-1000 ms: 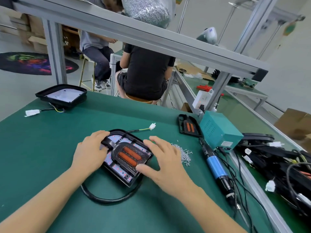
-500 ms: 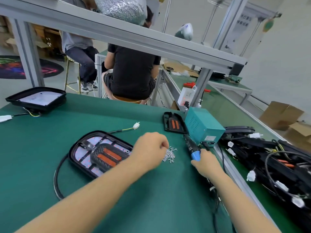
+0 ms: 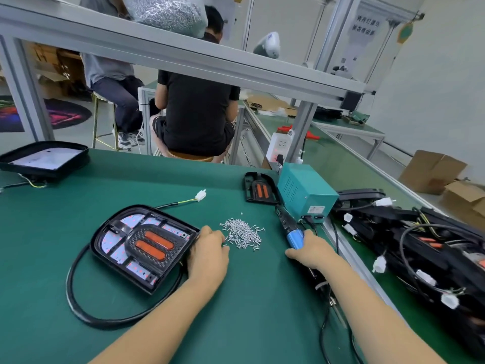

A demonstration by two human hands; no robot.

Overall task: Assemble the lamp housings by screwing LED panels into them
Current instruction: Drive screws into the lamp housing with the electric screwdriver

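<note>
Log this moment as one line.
left hand: at screws, beside housing | right hand: grips screwdriver | screwing: not started

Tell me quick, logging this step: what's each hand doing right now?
Left hand: fingers curled at the edge of the screw pile; whether it pinches a screw cannot be told.
Right hand: grips the electric screwdriver.

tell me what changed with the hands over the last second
Both hands let go of the lamp housing. The left hand went right to the screw pile edge, fingers curled. The right hand reached right and took a grip on the blue electric screwdriver. The housing stayed put on the table.
</note>
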